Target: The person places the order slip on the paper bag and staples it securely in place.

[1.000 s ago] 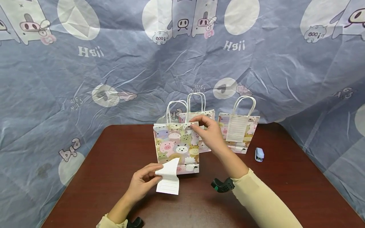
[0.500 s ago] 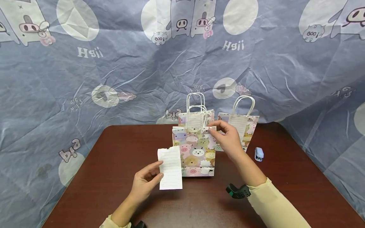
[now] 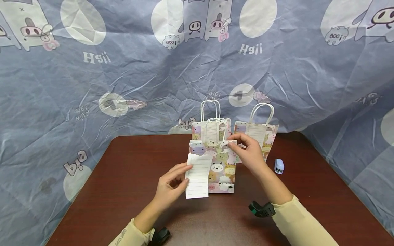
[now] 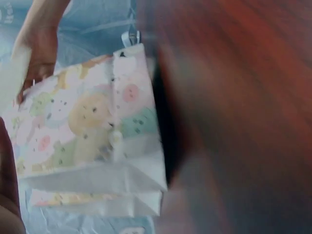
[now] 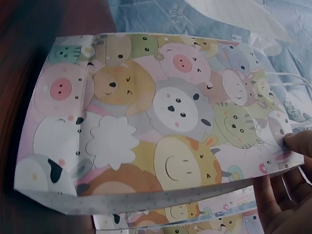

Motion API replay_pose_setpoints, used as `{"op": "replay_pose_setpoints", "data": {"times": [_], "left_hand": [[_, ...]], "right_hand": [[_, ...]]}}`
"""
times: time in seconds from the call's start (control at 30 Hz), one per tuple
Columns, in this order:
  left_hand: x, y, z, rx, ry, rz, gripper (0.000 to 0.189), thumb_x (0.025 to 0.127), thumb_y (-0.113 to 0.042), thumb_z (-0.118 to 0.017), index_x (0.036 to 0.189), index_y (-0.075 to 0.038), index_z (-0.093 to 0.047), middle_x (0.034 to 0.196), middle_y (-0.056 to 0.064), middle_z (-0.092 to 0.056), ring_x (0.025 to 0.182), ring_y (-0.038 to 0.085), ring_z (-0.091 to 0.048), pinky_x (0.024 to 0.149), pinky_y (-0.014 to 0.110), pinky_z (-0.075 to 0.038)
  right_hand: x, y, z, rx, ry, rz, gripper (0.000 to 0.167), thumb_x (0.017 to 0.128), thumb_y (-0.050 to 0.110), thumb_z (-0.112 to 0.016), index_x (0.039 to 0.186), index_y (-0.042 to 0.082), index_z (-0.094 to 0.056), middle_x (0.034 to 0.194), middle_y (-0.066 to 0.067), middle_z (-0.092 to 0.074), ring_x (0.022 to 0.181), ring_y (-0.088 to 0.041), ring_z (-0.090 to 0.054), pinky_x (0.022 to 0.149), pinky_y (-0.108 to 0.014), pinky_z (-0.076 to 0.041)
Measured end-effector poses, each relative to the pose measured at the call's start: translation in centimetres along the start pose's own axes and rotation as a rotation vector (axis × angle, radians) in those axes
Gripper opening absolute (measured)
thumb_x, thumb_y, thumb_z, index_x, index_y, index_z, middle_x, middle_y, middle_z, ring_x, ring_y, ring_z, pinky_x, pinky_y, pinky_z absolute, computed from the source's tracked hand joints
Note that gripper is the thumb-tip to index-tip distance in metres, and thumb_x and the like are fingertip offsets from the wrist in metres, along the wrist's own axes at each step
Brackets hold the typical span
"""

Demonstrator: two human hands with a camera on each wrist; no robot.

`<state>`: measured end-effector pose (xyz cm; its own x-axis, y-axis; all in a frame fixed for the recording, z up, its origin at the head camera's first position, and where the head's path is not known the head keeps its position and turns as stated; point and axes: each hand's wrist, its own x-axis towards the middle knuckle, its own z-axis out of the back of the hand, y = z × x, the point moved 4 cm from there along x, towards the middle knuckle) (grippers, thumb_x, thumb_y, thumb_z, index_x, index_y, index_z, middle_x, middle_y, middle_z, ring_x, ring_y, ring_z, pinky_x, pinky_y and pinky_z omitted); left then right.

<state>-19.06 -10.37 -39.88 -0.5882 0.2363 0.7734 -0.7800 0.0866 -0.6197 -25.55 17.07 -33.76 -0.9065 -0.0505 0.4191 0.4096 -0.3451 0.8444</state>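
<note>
A small paper gift bag [image 3: 226, 171] with cartoon animal faces and white handles stands upright on the table. My right hand [image 3: 250, 152] pinches its upper right corner between thumb and fingers, as the right wrist view confirms. Between the thumb and fingers of my left hand [image 3: 172, 184] is a white lined paper slip [image 3: 198, 179] with a torn top edge. The slip is held upright and covers the left part of the bag's front in the head view. In the left wrist view the printed bag [image 4: 92, 114] fills the middle, and the slip appears only as a pale blur.
Two similar bags stand behind: one directly at the back [image 3: 196, 129], another to the right [image 3: 271, 138], each with a lined slip on its front. A light blue stapler [image 3: 279, 166] lies right of them on the brown table [image 3: 138, 167]. Patterned cloth hangs behind.
The bag has moved right and slightly nearer with my right hand. My left hand has moved right and up, and the once-bent slip now stands flat before the bag.
</note>
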Motion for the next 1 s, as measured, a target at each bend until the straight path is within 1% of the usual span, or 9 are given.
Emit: {"op": "replay_pose_setpoints", "data": {"times": [0.1, 0.17, 0.27, 0.37, 0.53, 0.67, 0.73, 0.9, 1.0], "left_hand": [[1.1, -0.1, -0.8, 0.056, -0.064, -0.038, 0.042, 0.082, 0.021, -0.064, 0.12, 0.003, -0.069, 0.123, 0.007, -0.067, 0.06, 0.015, -0.041, 0.045, 0.025, -0.035], [1.8, -0.1, -1.2, 0.085, -0.122, -0.043, 0.036, 0.083, 0.018, -0.065, 0.115, 0.003, -0.072, 0.116, 0.013, -0.07, 0.059, 0.011, -0.044, 0.046, 0.022, -0.038], [2.9, -0.1, -1.8, 0.097, -0.206, -0.026, 0.026, 0.086, 0.015, -0.066, 0.109, 0.004, -0.074, 0.107, 0.022, -0.071, 0.065, 0.002, -0.053, 0.049, 0.018, -0.041], [4.0, 0.1, -2.4, 0.079, -0.256, -0.005, 0.021, 0.089, 0.011, -0.065, 0.106, 0.005, -0.075, 0.104, 0.024, -0.072, 0.073, -0.003, -0.059, 0.051, 0.015, -0.043], [5.4, 0.5, -3.4, 0.069, -0.276, 0.014, 0.018, 0.092, 0.007, -0.064, 0.106, 0.005, -0.075, 0.105, 0.022, -0.072, 0.073, -0.001, -0.059, 0.05, 0.014, -0.042], [5.8, 1.0, -4.0, 0.055, -0.292, 0.051, 0.018, 0.092, 0.006, -0.064, 0.107, 0.005, -0.075, 0.105, 0.021, -0.073, 0.072, 0.002, -0.061, 0.052, 0.014, -0.044], [5.9, 1.3, -4.4, 0.046, -0.299, 0.063, 0.018, 0.092, 0.006, -0.064, 0.107, 0.005, -0.075, 0.105, 0.022, -0.072, 0.066, 0.002, -0.059, 0.05, 0.014, -0.044], [6.1, 2.0, -5.1, 0.056, -0.32, 0.084, 0.018, 0.094, 0.003, -0.063, 0.107, 0.002, -0.075, 0.104, 0.02, -0.073, 0.058, 0.0, -0.05, 0.047, 0.016, -0.04], [6.1, 2.4, -5.4, 0.062, -0.344, 0.101, 0.018, 0.094, 0.002, -0.063, 0.106, 0.0, -0.076, 0.105, 0.019, -0.073, 0.064, 0.0, -0.054, 0.049, 0.015, -0.041]], "right_hand": [[-0.2, 0.1, 0.1, -0.021, 0.007, 0.021, 0.016, 0.094, 0.016, -0.07, 0.107, 0.008, -0.071, 0.099, -0.002, -0.061, 0.084, -0.006, -0.051, 0.064, -0.019, -0.048], [-0.2, 0.1, 0.2, -0.026, 0.013, 0.036, 0.016, 0.094, 0.015, -0.07, 0.108, 0.007, -0.071, 0.103, -0.002, -0.062, 0.086, -0.005, -0.052, 0.067, -0.018, -0.05], [-0.3, 0.2, 0.2, -0.038, 0.025, 0.057, 0.015, 0.094, 0.013, -0.069, 0.108, 0.007, -0.071, 0.103, -0.002, -0.063, 0.084, -0.005, -0.055, 0.068, -0.018, -0.051], [-0.3, 0.2, 0.2, -0.069, 0.038, 0.085, 0.015, 0.094, 0.013, -0.069, 0.108, 0.008, -0.071, 0.104, -0.005, -0.065, 0.083, -0.007, -0.057, 0.071, -0.02, -0.051], [-0.4, 0.4, 0.4, -0.15, 0.041, 0.151, 0.02, 0.095, 0.01, -0.067, 0.115, 0.008, -0.071, 0.118, -0.011, -0.069, 0.089, -0.007, -0.056, 0.078, -0.024, -0.048], [-0.4, 0.4, 0.5, -0.197, 0.022, 0.201, 0.024, 0.095, 0.008, -0.065, 0.118, 0.007, -0.071, 0.123, -0.013, -0.069, 0.093, -0.006, -0.055, 0.08, -0.028, -0.048], [-0.4, 0.4, 0.5, -0.21, 0.008, 0.22, 0.024, 0.094, 0.006, -0.065, 0.117, 0.006, -0.072, 0.122, -0.013, -0.069, 0.094, -0.008, -0.055, 0.081, -0.028, -0.048], [-0.2, 0.3, 0.5, -0.214, -0.025, 0.21, 0.024, 0.092, 0.001, -0.062, 0.114, 0.005, -0.071, 0.122, -0.014, -0.069, 0.1, -0.011, -0.057, 0.084, -0.021, -0.044], [0.0, 0.3, 0.4, -0.213, -0.018, 0.19, 0.025, 0.092, 0.001, -0.061, 0.116, 0.004, -0.07, 0.122, -0.015, -0.068, 0.102, -0.011, -0.057, 0.086, -0.019, -0.043]]}}
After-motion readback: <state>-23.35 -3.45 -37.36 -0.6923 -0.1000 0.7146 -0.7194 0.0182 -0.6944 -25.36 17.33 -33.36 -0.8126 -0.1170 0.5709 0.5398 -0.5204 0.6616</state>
